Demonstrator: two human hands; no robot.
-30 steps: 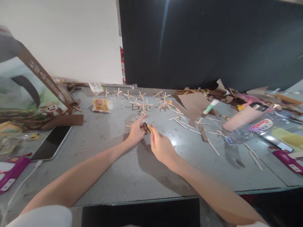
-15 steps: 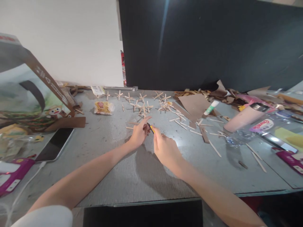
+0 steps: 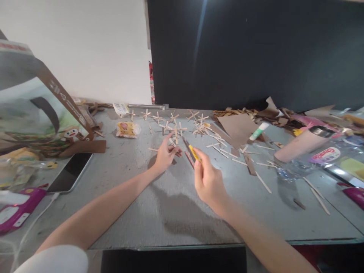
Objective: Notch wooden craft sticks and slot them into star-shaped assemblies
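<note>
My right hand (image 3: 209,176) is closed round the yellow handle of a utility knife (image 3: 193,151), whose blade points up and left. My left hand (image 3: 165,154) is just left of the blade, index finger raised, the thumb and other fingers curled together. Anything between them is too small to make out. Beyond my left hand stand several star-shaped pieces made of wooden sticks (image 3: 175,131). A thin reddish stick (image 3: 189,159) shows beside the knife, close to my right hand. Loose wooden sticks (image 3: 220,152) lie to the right of the knife.
A phone (image 3: 69,172) lies left, by a printed box (image 3: 42,102). A small yellow packet (image 3: 127,130) lies further back. On the right are cardboard (image 3: 237,129), a glue stick (image 3: 259,131), a pink tumbler (image 3: 298,146) and a plastic bottle (image 3: 321,155).
My right hand with the knife has drawn away to the right from my left hand, and more of the knife shows. The view has shifted slightly.
</note>
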